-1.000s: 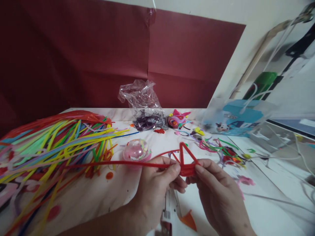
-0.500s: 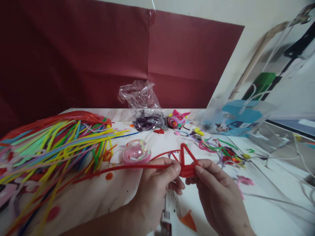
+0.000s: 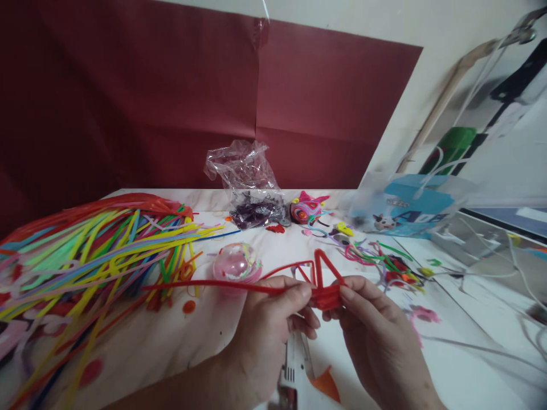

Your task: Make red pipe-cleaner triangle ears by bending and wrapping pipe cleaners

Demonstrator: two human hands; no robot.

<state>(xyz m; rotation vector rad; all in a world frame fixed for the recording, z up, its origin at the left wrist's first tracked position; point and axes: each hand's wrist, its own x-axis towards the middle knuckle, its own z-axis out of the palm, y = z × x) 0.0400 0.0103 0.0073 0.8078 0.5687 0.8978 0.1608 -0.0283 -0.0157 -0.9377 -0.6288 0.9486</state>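
From here, I see the bare left hand (image 3: 273, 322) and bare right hand (image 3: 378, 327) clamped on the red, fuzzy, angular pipe-cleaner frame (image 3: 328, 298), raised between them; fingers hide its ends. On the translucent, blue-panelled bag (image 3: 421, 196), I read only "A". The long, red, fuzzy strand (image 3: 205, 283) hangs straighter than 0.5 s ago, its far end higher. The white slotted tool (image 3: 293, 360) is cut off below.

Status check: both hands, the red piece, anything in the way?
Left hand, right hand: both pinching red piece. Red piece: bent, pointed loop up, long end trailing left. White tool and orange scrap below in view.
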